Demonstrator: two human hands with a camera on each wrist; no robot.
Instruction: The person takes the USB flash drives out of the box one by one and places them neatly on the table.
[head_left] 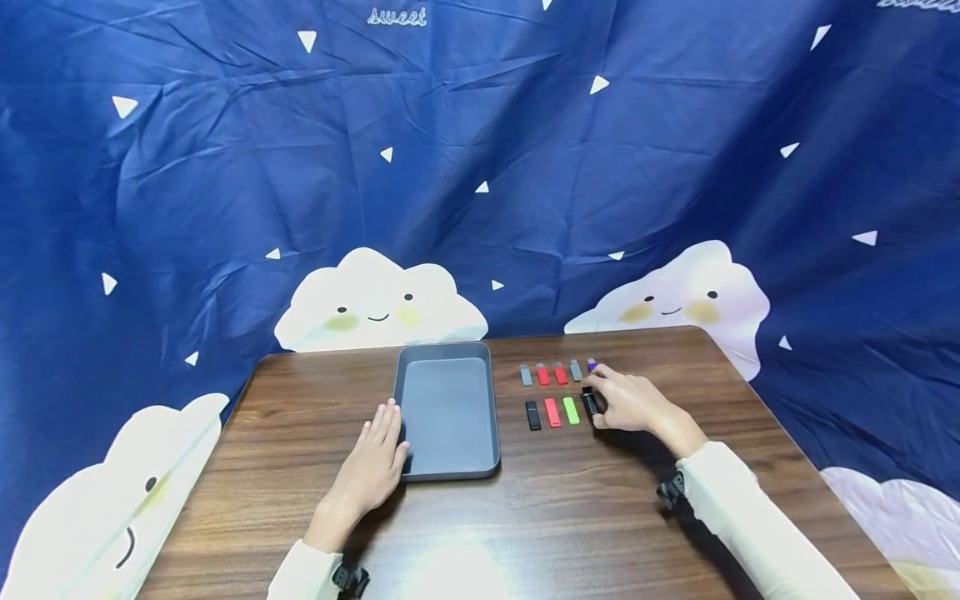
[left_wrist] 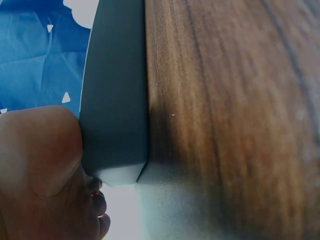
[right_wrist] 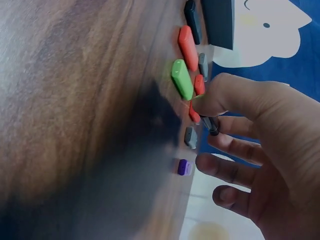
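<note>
My right hand (head_left: 630,402) pinches a black USB stick (head_left: 590,402) between thumb and fingers at the right end of the front row. In the right wrist view, the thumb hides part of that black stick (right_wrist: 214,126), and the lower fingers are spread and loosely bent. Left of it lie a green stick (head_left: 571,410), a coral-red stick (head_left: 552,412) and another black stick (head_left: 533,415). My left hand (head_left: 372,458) lies with straight fingers against the left side of a grey rectangular tray (head_left: 495,433); the tray's wall (left_wrist: 115,90) fills part of the left wrist view.
The back row holds a grey stick (head_left: 526,375), two red ones (head_left: 543,377), another grey one (head_left: 576,370) and a purple one (head_left: 592,364), partly behind my right hand. All lie on a brown wooden table (head_left: 570,517). A blue cloth (head_left: 450,167) with clouds hangs behind.
</note>
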